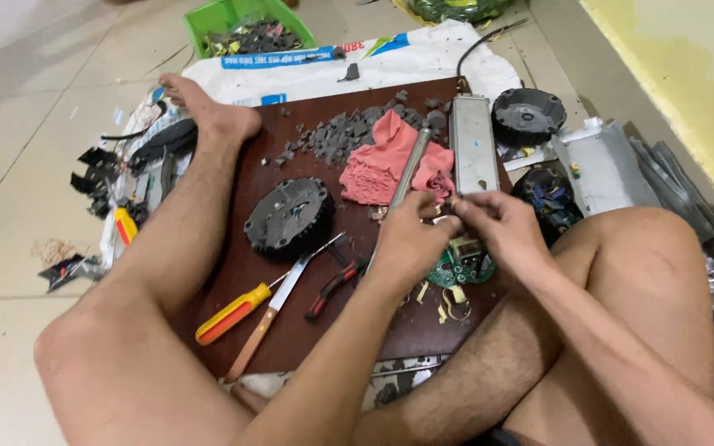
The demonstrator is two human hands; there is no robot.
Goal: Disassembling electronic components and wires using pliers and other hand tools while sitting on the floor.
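At the far left, black plastic scraps (97,169) lay on the floor tiles beside your outstretched leg (183,215). On the dark brown board (258,272) a screwdriver with a yellow and red handle (233,313) lay next to a wooden-handled knife (278,306), and red-handled pliers (330,289) sat just beside them. Above these rested a round black housing (288,216), with a heap of grey fragments (345,132) further back and a pink cloth (386,161) to its right. Your left hand (411,239) was closed around a small part, which your right hand (497,227) pinched from the other side; both sets of fingers met over the green circuit board (460,264), which lay on the board's near right corner, between your hands and your folded right leg. The pinched part was too small to identify. A metal rod (411,165) crossed the cloth, a long grey metal case (473,144) stood beyond your hands, and another round black housing (527,114) lay at the right.
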